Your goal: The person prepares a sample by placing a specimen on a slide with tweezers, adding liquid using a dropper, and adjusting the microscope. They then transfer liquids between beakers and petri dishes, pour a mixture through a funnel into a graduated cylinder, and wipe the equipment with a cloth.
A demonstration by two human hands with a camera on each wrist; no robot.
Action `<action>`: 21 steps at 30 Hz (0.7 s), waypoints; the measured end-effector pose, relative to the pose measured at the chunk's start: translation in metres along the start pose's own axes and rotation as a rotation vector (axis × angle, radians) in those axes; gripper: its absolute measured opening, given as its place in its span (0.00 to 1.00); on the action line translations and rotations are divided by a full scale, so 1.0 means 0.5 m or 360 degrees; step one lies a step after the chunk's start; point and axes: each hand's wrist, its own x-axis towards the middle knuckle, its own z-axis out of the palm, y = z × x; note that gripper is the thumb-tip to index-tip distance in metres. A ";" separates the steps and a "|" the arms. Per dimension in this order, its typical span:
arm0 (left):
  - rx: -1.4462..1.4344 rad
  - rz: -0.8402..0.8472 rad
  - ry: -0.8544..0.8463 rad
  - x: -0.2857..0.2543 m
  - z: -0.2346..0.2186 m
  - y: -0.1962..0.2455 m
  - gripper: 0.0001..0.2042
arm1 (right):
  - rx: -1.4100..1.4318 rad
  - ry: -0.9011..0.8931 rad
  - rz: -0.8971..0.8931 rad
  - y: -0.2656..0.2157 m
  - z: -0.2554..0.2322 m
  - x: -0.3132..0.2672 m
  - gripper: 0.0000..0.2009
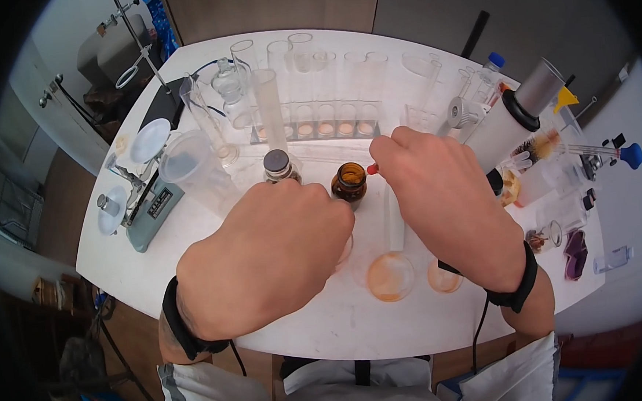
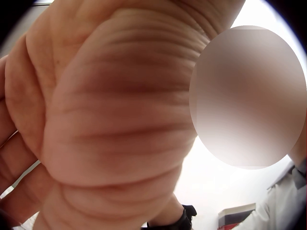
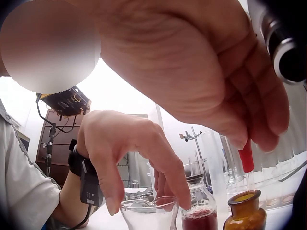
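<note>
Between thumb and fingers, my right hand (image 1: 445, 185) pinches the red rubber bulb of a dropper (image 3: 247, 159). Its glass tube points down into the mouth of an open amber bottle (image 1: 349, 187), as the right wrist view shows. My left hand (image 1: 269, 251) arches over a clear glass beaker (image 3: 148, 219) and holds it by the rim, thumb on one side, fingers on the other. Close behind those fingers stands a clear bottle with a dark stopper (image 1: 277, 161) and dark red liquid inside. The left wrist view shows mostly the palm.
Two dishes with orange residue, one a round dish (image 1: 390, 277), lie at the front. A rack of small cups (image 1: 317, 131) and tall glassware stand behind. A balance (image 1: 150, 213) is at left; a grey cylinder (image 1: 504, 123) and several bottles crowd the right.
</note>
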 end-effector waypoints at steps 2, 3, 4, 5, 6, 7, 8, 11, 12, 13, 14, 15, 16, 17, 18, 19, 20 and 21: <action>0.0005 0.0014 0.0017 -0.001 0.002 -0.001 0.12 | 0.0005 0.0012 0.0007 0.002 -0.002 -0.002 0.05; 0.0007 0.0020 0.0027 -0.001 0.003 -0.001 0.12 | 0.0008 0.0018 0.0010 0.002 -0.002 -0.002 0.05; 0.0012 0.0019 0.0029 -0.001 0.003 -0.001 0.12 | 0.0003 0.0016 0.0010 0.002 -0.003 -0.002 0.04; 0.0017 0.0017 0.0031 -0.001 0.004 -0.001 0.12 | -0.0002 0.0013 0.0010 0.002 -0.003 -0.002 0.04; 0.0021 0.0016 0.0034 -0.001 0.004 0.000 0.12 | -0.0006 0.0011 0.0010 0.003 -0.003 -0.003 0.04; 0.0018 0.0004 0.0014 0.000 0.003 0.001 0.12 | -0.0002 0.0013 0.0002 0.003 -0.004 -0.004 0.04; 0.0015 -0.0008 -0.0004 0.001 0.000 0.002 0.12 | 0.0002 0.0016 -0.0007 0.004 -0.006 -0.004 0.04; 0.0018 -0.0017 -0.0023 0.001 0.000 0.002 0.13 | -0.0030 0.0034 -0.0002 0.005 -0.011 -0.007 0.03; 0.0020 -0.0016 -0.0022 0.001 0.000 0.001 0.13 | -0.0048 0.0041 0.0004 0.005 -0.013 -0.008 0.03; 0.0019 -0.0016 -0.0024 0.002 0.001 0.001 0.13 | -0.0041 0.0046 0.0012 0.006 -0.012 -0.009 0.03; 0.0017 -0.0016 -0.0025 0.002 0.001 0.002 0.13 | -0.0034 0.0052 0.0019 0.006 -0.012 -0.010 0.03; 0.0016 -0.0017 -0.0025 0.001 0.000 0.002 0.13 | -0.0028 0.0058 0.0026 0.006 -0.011 -0.012 0.03; 0.0018 -0.0027 -0.0046 0.001 -0.001 0.002 0.13 | 0.0003 0.0101 0.0022 0.005 -0.014 -0.015 0.04; 0.0016 -0.0036 -0.0066 0.001 -0.003 0.002 0.13 | 0.0032 0.0140 0.0019 0.002 -0.021 -0.019 0.05; 0.0012 -0.0041 -0.0085 0.002 -0.004 0.003 0.13 | 0.0059 0.0177 0.0016 -0.001 -0.029 -0.026 0.05; 0.0009 -0.0037 -0.0085 0.002 -0.005 0.003 0.13 | 0.0068 0.0202 0.0014 -0.003 -0.043 -0.035 0.07; 0.0003 -0.0034 -0.0084 0.000 -0.005 0.002 0.14 | 0.0079 0.0224 0.0010 -0.005 -0.062 -0.047 0.08; -0.0004 -0.0032 -0.0082 0.000 -0.005 0.002 0.14 | 0.0088 0.0246 0.0004 -0.008 -0.077 -0.059 0.09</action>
